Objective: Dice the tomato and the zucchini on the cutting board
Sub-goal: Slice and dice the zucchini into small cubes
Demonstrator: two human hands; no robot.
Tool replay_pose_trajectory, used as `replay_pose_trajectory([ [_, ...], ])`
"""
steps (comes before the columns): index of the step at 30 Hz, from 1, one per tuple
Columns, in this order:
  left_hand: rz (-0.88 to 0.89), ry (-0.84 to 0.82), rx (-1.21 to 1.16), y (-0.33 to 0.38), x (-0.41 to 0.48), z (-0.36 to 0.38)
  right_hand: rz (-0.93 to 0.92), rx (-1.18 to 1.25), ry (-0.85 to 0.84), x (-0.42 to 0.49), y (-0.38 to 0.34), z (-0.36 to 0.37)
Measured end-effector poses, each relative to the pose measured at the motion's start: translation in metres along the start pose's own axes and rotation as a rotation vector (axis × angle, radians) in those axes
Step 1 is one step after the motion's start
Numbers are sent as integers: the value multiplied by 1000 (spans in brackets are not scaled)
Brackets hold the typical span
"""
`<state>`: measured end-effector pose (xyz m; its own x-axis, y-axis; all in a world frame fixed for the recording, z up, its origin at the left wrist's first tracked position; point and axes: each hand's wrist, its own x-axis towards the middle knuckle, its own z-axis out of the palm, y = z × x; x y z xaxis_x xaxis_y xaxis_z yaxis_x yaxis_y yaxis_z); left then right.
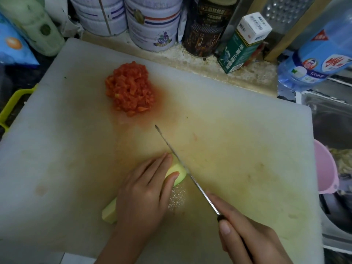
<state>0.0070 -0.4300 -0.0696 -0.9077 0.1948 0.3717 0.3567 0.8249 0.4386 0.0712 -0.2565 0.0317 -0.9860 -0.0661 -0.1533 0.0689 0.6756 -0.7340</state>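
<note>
L hand point(144, 195): fingers curled over zucchini point(176, 173), near front of cutting board point(247, 115).
R hand point(245, 237): grips knife point(182, 164), blade at zucchini's end.
Diced tomato point(130, 88): piled far-left.
Room: board's right half bare.
Hidden: zucchini's middle, under L hand.

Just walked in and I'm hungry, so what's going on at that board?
A person is cutting a pale green zucchini on the white cutting board. The left hand holds it down while the right hand grips a knife, blade set at the zucchini's exposed end. The tomato already lies diced in a red heap farther back on the board.
</note>
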Motion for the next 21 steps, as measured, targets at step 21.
replay_pose_trajectory([
  [21,29,71,12,3,-1,2,71,-222,-50,7,-7,7],
])
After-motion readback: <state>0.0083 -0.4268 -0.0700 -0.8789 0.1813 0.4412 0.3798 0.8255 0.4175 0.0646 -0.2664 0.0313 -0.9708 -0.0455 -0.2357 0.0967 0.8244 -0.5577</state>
